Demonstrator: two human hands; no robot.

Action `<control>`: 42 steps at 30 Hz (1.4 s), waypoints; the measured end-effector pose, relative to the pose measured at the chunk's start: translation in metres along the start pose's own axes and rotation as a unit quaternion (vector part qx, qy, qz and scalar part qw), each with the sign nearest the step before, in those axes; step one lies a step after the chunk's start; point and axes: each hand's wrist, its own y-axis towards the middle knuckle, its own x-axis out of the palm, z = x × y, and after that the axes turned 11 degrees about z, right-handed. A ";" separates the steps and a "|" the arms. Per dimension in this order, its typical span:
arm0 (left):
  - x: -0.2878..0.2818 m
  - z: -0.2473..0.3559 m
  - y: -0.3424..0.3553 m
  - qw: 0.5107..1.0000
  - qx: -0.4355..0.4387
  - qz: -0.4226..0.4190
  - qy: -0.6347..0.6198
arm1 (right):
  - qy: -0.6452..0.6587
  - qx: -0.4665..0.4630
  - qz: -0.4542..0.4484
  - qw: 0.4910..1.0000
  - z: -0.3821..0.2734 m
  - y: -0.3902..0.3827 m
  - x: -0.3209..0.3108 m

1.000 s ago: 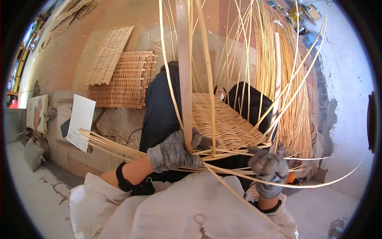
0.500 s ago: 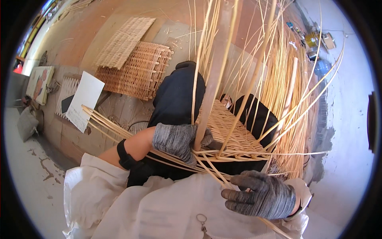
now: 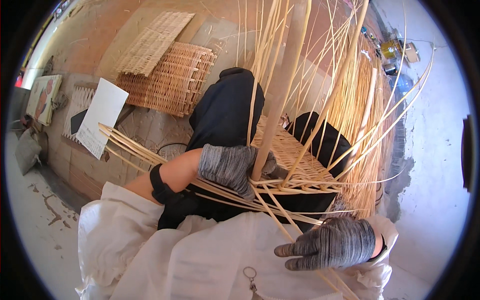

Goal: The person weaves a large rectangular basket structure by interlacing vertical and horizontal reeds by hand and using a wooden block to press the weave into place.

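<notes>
My left hand [image 3: 227, 167], in a grey knit glove, is closed round the foot of a flat wooden stake [image 3: 279, 95]; dark fingertips show on the stake's far side. The stake stands up from the edge of a woven wicker panel [image 3: 287, 145] lying across my legs. Long willow rods rise from that edge, and more rods [image 3: 135, 150] run under my left forearm. My right hand [image 3: 330, 245], gloved alike, is over my lap with two fingers stretched to the left. Two loose rods [image 3: 277, 212] slant down behind it. Its thumb is partly hidden.
Two finished wicker panels [image 3: 165, 80] lie on the floor at the far left. A white sheet [image 3: 102, 117] stands beside them. Along the right, a big bundle of willow rods [image 3: 362, 165] lies by the pale wall [image 3: 440, 165]. A key ring [image 3: 250, 272] rests on my white apron [image 3: 210, 260].
My right hand has shifted slightly down, and its fingers now extend past the slanting rods. The stake and panel appear a little further right, with my left hand still on them.
</notes>
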 end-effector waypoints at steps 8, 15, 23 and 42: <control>0.006 -0.003 -0.004 0.999 0.003 0.032 -0.028 | -0.150 0.035 0.195 0.969 0.000 0.011 0.012; 0.031 0.010 -0.005 0.984 -0.048 0.173 -0.012 | 0.367 0.162 0.814 0.421 0.072 0.013 0.123; 0.052 0.027 0.005 0.919 -0.180 0.307 -0.169 | 0.244 0.266 0.817 0.450 0.069 -0.049 0.091; 0.047 0.024 0.008 0.889 -0.148 0.394 -0.181 | 0.272 0.181 0.807 0.492 0.109 0.074 -0.007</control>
